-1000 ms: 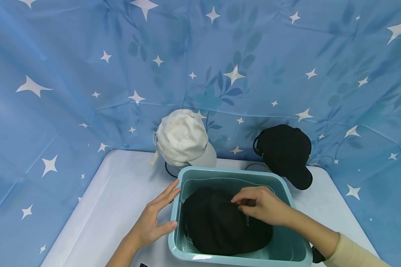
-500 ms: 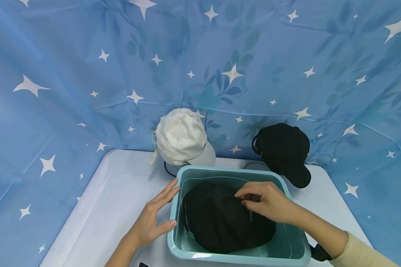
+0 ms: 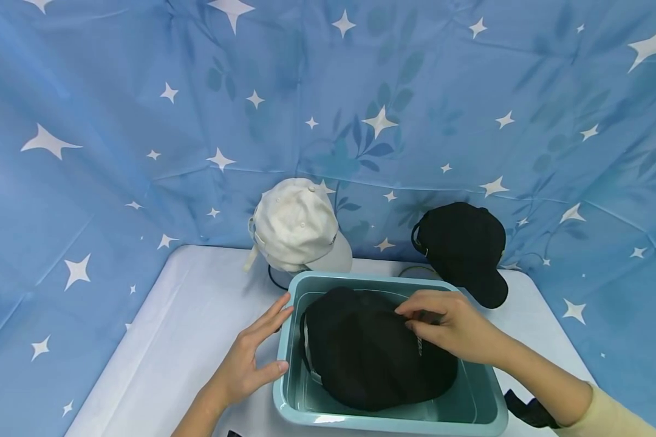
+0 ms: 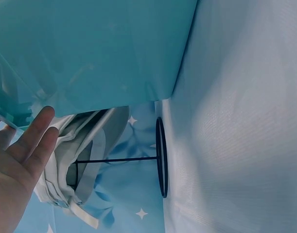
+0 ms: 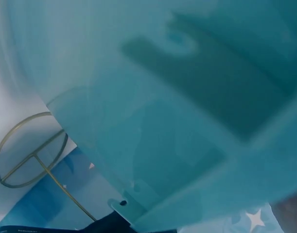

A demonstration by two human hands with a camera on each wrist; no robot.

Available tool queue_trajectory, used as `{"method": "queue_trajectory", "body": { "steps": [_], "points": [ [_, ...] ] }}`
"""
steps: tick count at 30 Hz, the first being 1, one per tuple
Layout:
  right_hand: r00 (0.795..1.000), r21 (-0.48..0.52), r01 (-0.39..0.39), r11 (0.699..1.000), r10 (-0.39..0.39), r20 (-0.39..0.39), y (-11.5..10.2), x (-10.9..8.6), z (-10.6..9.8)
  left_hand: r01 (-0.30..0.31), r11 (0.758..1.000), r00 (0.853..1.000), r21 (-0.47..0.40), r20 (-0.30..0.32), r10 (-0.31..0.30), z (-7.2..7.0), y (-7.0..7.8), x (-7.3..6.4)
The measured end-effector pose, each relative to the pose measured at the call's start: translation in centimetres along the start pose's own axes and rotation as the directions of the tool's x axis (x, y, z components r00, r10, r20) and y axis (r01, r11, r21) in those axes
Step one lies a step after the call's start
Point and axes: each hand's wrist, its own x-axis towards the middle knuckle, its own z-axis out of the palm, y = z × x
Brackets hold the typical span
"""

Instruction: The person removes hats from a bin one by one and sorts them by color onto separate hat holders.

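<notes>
A black baseball cap (image 3: 372,358) with small light lettering sits inside a teal plastic tub (image 3: 388,425). My right hand (image 3: 454,325) pinches the top of this cap between thumb and fingertips. Its crown stands slightly raised, with the light inner band showing at the left edge. My left hand (image 3: 251,358) rests with spread, fairly straight fingers against the tub's left rim. In the left wrist view, the fingers of that left hand (image 4: 22,165) touch the tub's upper edge. Through the tub wall in the right wrist view, the cap is only a dark, blurred shape.
Behind the tub, a cream cap (image 3: 295,224) hangs on a stand with a black ring base (image 4: 161,160). A second black cap (image 3: 464,249) is on a stand with a gold ring base (image 5: 9,133) at back right. Starry blue cloth (image 3: 142,91) surrounds the white table (image 3: 191,328).
My right hand has shifted right and slightly up, drawing the pinched cap the same way in the tub. The cap's left inner band now shows more. My left hand has stayed at the rim.
</notes>
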Motion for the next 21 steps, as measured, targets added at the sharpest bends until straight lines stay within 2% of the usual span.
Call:
{"method": "queue_trajectory", "body": {
  "steps": [10, 21],
  "points": [
    [0.995, -0.013, 0.064, 0.998, -0.065, -0.073, -0.5, 0.1, -0.7, 0.006, 1.000, 1.000, 0.000, 0.001, -0.006, -0.1, 0.1, 0.1],
    [0.994, -0.008, 0.069, 0.998, -0.069, -0.089, -1.5, 0.1, -2.0, -0.021, 1.000, 1.000, 0.005, -0.002, 0.021, -0.1, 0.1, 0.1]
  ]
}}
